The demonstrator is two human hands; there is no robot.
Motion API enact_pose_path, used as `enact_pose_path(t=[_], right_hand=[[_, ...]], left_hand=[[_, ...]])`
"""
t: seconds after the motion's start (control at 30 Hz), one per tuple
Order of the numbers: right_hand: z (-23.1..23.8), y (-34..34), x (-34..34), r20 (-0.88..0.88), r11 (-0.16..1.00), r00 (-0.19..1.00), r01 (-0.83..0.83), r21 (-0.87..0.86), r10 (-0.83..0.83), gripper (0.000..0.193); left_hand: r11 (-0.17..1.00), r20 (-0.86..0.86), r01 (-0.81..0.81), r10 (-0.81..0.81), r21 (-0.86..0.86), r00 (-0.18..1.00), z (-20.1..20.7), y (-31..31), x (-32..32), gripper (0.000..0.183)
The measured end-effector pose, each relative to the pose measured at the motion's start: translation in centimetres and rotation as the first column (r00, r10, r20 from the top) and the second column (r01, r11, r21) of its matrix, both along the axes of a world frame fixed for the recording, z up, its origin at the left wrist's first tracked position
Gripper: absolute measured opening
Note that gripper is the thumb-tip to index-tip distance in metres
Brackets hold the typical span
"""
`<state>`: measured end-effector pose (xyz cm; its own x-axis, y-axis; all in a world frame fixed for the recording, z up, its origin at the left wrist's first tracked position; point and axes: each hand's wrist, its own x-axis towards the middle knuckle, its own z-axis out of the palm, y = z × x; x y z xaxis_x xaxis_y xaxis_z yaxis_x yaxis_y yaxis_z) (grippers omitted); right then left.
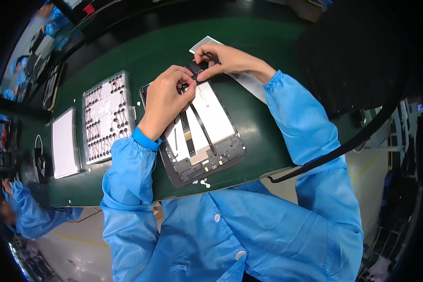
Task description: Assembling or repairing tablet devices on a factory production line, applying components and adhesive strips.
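Note:
An opened tablet [211,113] lies tilted on the green bench, its silvery inner panel, black ribbon cables and dark circuit parts showing. My left hand [167,96] reaches over its upper left side, thumb and fingertips pinched together at the top edge; what they hold is too small to make out. From the right, my right hand [232,60] meets it there, fingers curled around a slim black tool [212,57], whose kind is unclear. Its thumb and index finger are at a small black piece [193,68] at the tablet's top. A blue band circles my left wrist.
Left of the tablet, a clear tray [84,136] holds many small round black parts with thin wires. A white-topped stack [64,143] lies beside it. A white sheet [249,84] runs under my right forearm. Small white bits [203,183] lie at the bench's front edge; a black cable [324,157] crosses my right sleeve.

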<state>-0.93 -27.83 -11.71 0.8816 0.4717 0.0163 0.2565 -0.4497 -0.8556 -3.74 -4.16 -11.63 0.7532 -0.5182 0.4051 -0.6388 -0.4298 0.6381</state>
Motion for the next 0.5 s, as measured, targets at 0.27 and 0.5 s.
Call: enact_pose_path(t=[0.27,0.5], right_hand=[[0.8,0.0,-0.3,-0.113,0.999,0.992,0.047,-0.025,-0.050,0.042],[2.8,0.9,0.7,-0.072,0.985,0.997,-0.041,-0.170,0.029,0.038]], left_hand=[[0.999,0.002,0.007,-0.007,-0.032,1.000,-0.3,0.1,0.2,0.012],[1.000,-0.009,0.013,-0.013,0.021,1.000,0.1,0.3,0.6,0.014]])
